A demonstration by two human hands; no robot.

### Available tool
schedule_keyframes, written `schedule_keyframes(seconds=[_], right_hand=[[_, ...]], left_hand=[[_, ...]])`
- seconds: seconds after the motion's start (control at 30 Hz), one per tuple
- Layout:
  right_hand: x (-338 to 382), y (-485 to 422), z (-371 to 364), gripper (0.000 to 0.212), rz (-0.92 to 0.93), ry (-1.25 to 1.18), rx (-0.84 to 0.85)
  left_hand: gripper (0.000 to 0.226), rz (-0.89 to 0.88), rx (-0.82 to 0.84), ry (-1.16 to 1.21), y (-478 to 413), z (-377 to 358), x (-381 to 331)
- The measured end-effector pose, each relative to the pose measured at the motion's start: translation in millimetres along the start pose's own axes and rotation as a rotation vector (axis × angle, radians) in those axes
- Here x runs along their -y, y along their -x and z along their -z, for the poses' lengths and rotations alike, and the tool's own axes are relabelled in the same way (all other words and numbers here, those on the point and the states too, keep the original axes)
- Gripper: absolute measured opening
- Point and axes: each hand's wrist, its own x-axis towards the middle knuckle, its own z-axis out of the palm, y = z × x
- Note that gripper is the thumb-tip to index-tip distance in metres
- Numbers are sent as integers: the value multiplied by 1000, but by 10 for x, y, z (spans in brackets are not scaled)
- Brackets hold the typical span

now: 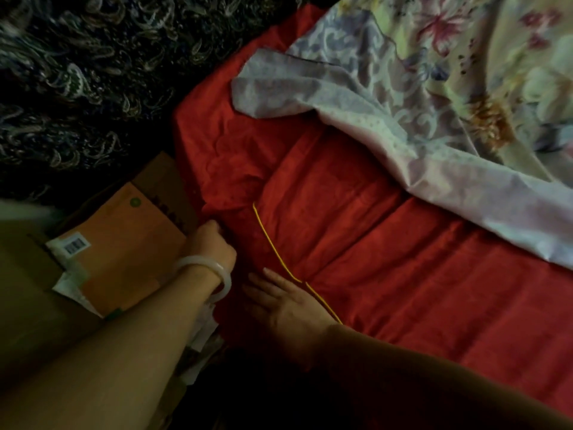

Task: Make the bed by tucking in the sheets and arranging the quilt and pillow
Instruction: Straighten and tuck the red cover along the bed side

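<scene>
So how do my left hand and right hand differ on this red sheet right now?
The left hand is curled at the edge of the red sheet beside the cardboard box; the right hand lies flat with straight fingers. The left wrist wears a pale bangle on a bare forearm; the right arm is sleeved. Both touch the sheet; the left fingertips are hidden.

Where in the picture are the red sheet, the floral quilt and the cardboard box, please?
red sheet (pixel 387 243): head view, bare flat stretch below the quilt.
floral quilt (pixel 449 97): head view, patterned top side.
cardboard box (pixel 124 252): head view, orange top flap.
</scene>
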Motion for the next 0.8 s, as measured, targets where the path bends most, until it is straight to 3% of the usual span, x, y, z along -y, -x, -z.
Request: schedule_keyframes(seconds=[0.13, 0.2, 0.3, 0.47, 0.53, 0.63, 0.7, 0.8], right_hand=[[-10, -218, 338, 37, -119, -380, -281], [-78, -390, 487, 35, -190, -449, -382], [-248, -681, 639, 27, -331, -483, -483], [-448, -1069, 714, 36, -643, -508, -368], [-400, -1189, 692, 30, -649, -417, -300], [-343, -1350, 734, 24, -585, -468, -218], [-380, -1406, 804, 20, -554, -525, -291], [-595, -1502, 923, 27, -627, -574, -538]], left_hand=[[16, -81, -301, 148, -134, 426, -5], [30, -126, -332, 227, -238, 565, -88], [57, -86, -279, 278, -461, 629, -179], [18, -46, -138, 206, -727, 670, -247], [13, -2, -121, 192, -773, 680, -181], [10, 96, -169, 175, -892, 764, -91], [10, 148, -172, 194, -972, 819, -51], [22, 109, -175, 294, -989, 863, -114]])
